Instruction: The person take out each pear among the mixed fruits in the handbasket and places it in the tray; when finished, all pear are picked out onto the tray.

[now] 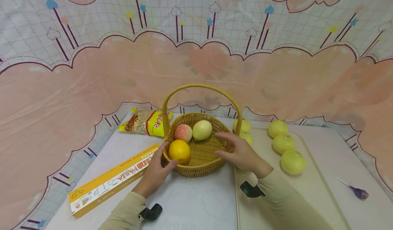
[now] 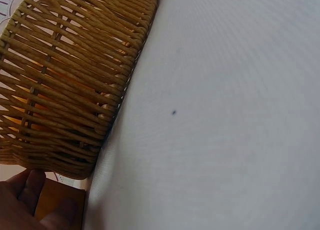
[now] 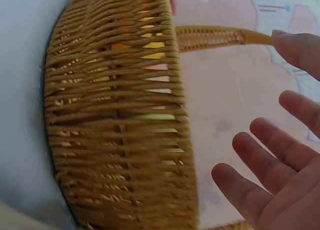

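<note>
A woven wicker basket (image 1: 199, 170) with a tall arched handle stands upright on the table. It holds an orange (image 1: 179, 152), a peach (image 1: 183, 132) and a pale yellow-green fruit (image 1: 202, 130). My left hand (image 1: 158, 172) is at the basket's front left side, its fingertips against the outside of the weave in the left wrist view and its thumb apart from the weave. My right hand (image 1: 242, 151) reaches over the right rim from the right, fingers spread. In the right wrist view those fingers (image 3: 250, 165) are extended, with nothing between them.
Left of the basket lie a long pasta box (image 1: 113, 180) and a yellow noodle bag (image 1: 145, 122). A cream tray (image 1: 276, 196) on the right bears several yellow-green round fruits (image 1: 293, 162), some partly behind my right hand. A wrapped lollipop (image 1: 357, 191) lies at the far right.
</note>
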The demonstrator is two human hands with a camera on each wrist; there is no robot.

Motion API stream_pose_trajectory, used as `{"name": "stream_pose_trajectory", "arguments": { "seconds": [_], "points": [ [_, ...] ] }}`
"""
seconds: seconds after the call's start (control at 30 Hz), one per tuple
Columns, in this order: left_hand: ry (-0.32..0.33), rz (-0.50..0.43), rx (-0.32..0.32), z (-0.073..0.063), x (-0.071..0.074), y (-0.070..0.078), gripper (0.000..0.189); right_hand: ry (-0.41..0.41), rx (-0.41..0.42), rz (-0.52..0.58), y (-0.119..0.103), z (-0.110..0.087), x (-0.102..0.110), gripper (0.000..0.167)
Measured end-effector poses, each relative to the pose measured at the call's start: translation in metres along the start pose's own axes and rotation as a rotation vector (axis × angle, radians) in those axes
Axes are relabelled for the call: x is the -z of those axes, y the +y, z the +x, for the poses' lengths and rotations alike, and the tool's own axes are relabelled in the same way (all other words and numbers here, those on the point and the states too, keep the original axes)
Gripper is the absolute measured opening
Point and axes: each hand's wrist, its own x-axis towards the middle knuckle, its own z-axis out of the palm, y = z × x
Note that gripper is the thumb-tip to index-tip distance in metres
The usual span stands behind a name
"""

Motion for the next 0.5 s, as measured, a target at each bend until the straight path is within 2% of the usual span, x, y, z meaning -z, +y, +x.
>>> {"name": "stream_pose_trajectory", "arguments": {
  "seconds": [0.17,0.5],
  "points": [
    [-0.002,-0.002,0.004,0.0,-0.001,0.0,0.078,-0.029,-0.017,0.011,0.002,0.012,-0.009,0.056],
    [0.004,0.003,-0.006,0.001,-0.001,-0.002,0.078,-0.109,-0.079,-0.132,0.015,0.04,-0.024,0.06]
  ]
}}
